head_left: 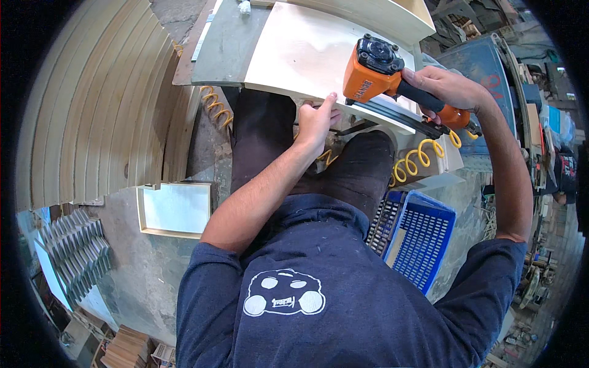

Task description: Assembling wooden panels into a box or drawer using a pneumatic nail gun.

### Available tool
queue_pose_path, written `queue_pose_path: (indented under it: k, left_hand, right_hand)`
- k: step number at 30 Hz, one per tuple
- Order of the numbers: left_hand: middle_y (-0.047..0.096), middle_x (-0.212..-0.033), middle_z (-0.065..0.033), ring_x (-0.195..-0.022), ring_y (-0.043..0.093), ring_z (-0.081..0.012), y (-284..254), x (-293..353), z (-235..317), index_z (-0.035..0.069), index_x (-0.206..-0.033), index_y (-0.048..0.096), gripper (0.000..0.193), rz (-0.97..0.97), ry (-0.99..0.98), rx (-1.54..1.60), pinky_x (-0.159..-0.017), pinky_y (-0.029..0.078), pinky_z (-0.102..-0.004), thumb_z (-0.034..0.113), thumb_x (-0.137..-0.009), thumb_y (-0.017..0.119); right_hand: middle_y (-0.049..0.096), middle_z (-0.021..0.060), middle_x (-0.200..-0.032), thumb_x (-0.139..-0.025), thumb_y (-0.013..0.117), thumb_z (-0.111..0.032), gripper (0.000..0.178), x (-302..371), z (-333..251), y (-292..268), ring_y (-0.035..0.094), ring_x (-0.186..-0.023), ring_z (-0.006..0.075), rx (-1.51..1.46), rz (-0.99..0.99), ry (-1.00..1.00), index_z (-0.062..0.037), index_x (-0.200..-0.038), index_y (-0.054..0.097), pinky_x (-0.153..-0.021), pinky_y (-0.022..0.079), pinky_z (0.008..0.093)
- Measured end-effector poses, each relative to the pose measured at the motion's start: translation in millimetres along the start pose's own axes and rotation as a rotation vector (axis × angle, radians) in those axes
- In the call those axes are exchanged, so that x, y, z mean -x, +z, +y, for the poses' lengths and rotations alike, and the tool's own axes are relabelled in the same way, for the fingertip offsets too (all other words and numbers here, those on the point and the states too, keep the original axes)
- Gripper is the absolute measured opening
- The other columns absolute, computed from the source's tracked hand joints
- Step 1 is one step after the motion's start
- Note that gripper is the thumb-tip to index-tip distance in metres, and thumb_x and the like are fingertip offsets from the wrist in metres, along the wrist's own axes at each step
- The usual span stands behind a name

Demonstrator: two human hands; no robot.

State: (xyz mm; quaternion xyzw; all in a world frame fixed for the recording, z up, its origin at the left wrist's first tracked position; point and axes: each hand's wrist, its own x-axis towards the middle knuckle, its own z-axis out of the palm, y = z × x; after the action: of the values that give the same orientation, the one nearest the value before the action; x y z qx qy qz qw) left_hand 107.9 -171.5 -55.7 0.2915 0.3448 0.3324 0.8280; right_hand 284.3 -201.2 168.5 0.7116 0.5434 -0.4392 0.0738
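Note:
My right hand point(451, 89) is wrapped round the black grip of an orange nail gun point(367, 76). The tool stands over the right end of a pale wooden panel point(300, 52), its long dark magazine lying along the near edge. At that same edge, just left of the tool, my left hand point(316, 126) grips the panel with a finger reaching up its side; the undersides of the fingers are partly hidden. Whether the nose touches the wood cannot be seen. A coiled yellow air hose point(423, 156) hangs below the gun's handle.
Tall stacked boards point(98, 110) rise at the left. A shallow wooden tray point(175, 208) lies on the floor, and a blue plastic crate point(423, 239) stands right of my legs. Beyond the panel is a box-like wooden piece point(380, 15). Metal strips point(76, 254) lie lower left.

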Motion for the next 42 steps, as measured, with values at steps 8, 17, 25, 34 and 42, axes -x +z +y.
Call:
queue_pose_path:
  k: [8,17,25,34,42]
  left_hand:
    - [0.053,-0.111,-0.0237,-0.104,0.059,-0.0297,0,1,0,-0.014,-0.115,0.041,0.043,-0.003,0.002,0.013,-0.093,0.051,-0.0410,0.021,-0.095,0.053]
    - [0.054,-0.110,-0.0245,-0.103,0.060,-0.0301,1,0,-1,-0.014,-0.115,0.042,0.043,0.018,0.000,0.029,-0.092,0.051,-0.0405,0.022,-0.094,0.054]
    - [0.053,-0.109,-0.0252,-0.102,0.060,-0.0302,-4,0,-1,-0.015,-0.116,0.040,0.053,0.000,0.011,0.025,-0.091,0.051,-0.0398,0.028,-0.091,0.060]
    - [0.048,-0.117,-0.0102,-0.115,0.046,-0.0236,-23,-18,-21,0.005,-0.116,0.043,0.041,-0.374,-0.187,0.417,-0.105,0.037,-0.0463,0.026,-0.085,0.062]
    - [0.051,-0.118,-0.0088,-0.114,0.050,-0.0246,-20,-10,-8,0.005,-0.117,0.044,0.039,-0.367,-0.142,0.478,-0.105,0.038,-0.0515,0.021,-0.085,0.060]
  right_hand:
    - [0.053,0.0014,-0.050,-0.089,0.032,-0.070,0.077,-2,7,3,0.055,-0.041,0.0086,0.001,0.025,-0.027,0.0002,-0.096,0.063,-0.039,0.046,0.0229]
    - [0.053,0.0012,-0.050,-0.090,0.033,-0.068,0.074,-4,9,9,0.055,-0.042,0.0095,-0.009,0.038,-0.059,-0.0009,-0.099,0.064,-0.039,0.046,0.0232]
    - [0.051,-0.0004,-0.051,-0.091,0.035,-0.066,0.073,4,12,6,0.053,-0.042,0.0089,-0.049,0.038,-0.068,0.0002,-0.097,0.063,-0.041,0.044,0.0238]
    - [0.055,0.0033,-0.054,-0.096,0.031,-0.058,0.063,67,47,5,0.055,-0.044,0.0108,-0.328,0.148,-0.197,-0.0032,-0.077,0.055,-0.045,0.045,0.0234]
    - [0.057,0.0023,-0.069,-0.091,0.058,-0.034,0.032,108,68,75,0.057,-0.059,0.0100,-0.509,0.318,-0.148,-0.0030,-0.086,0.052,-0.055,0.046,0.0243]
